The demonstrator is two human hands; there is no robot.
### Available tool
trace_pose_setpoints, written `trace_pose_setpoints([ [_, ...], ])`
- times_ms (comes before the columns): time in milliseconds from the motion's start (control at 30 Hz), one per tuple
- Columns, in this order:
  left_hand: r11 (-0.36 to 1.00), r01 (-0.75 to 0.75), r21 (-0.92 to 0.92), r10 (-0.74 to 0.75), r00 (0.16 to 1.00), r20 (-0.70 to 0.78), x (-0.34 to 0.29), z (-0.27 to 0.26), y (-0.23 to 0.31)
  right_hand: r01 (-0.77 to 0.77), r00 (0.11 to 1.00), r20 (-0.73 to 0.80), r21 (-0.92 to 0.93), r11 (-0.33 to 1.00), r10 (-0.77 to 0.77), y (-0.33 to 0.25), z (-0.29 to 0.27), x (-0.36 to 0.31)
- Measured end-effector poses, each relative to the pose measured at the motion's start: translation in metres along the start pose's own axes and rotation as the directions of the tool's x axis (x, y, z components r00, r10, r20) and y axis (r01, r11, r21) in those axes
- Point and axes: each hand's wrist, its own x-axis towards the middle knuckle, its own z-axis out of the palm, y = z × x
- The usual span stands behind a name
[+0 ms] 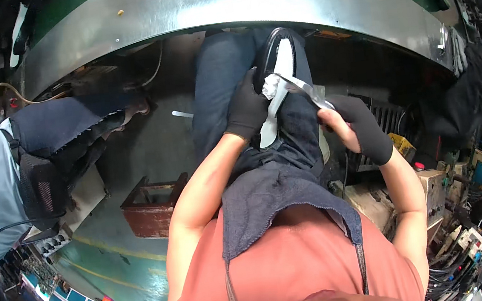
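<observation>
A black shoe (266, 60) lies bottom up along my thighs, its toe end pointing away from me. A long white strip (282, 58) runs down its middle. My left hand (247, 109), in a black glove with bare fingertips, is wrapped round the shoe's left side. Beside its fingers sits a crumpled white piece (271, 86). My right hand (359, 125), in a similar glove, is closed on a shiny metal hand tool (320, 100). The tool's far end reaches the middle of the shoe by the white piece. Its exact kind is unclear.
Ahead of my knees runs a metal-edged bench (199, 5) with a green surface. A brown wooden stool (149, 213) stands on the left, near another person's leg (69, 120). Boxes (432, 187) and cables (453, 260) crowd the right side.
</observation>
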Motion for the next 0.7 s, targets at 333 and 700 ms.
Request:
trace_pose_setpoints([
  [333, 0.965, -0.240, -0.102, 0.248, 0.966, 0.077, -0.025, -0.019, 0.035, 0.108, 0.975, -0.193, -0.033, 0.994, -0.113, 0.036, 0.039, 0.021],
  [700, 0.953, -0.216, -0.214, 0.236, 0.969, 0.075, -0.034, -0.024, 0.033, -0.224, 0.914, -0.208, 0.461, 0.859, 0.350, 0.102, 0.093, -0.011],
])
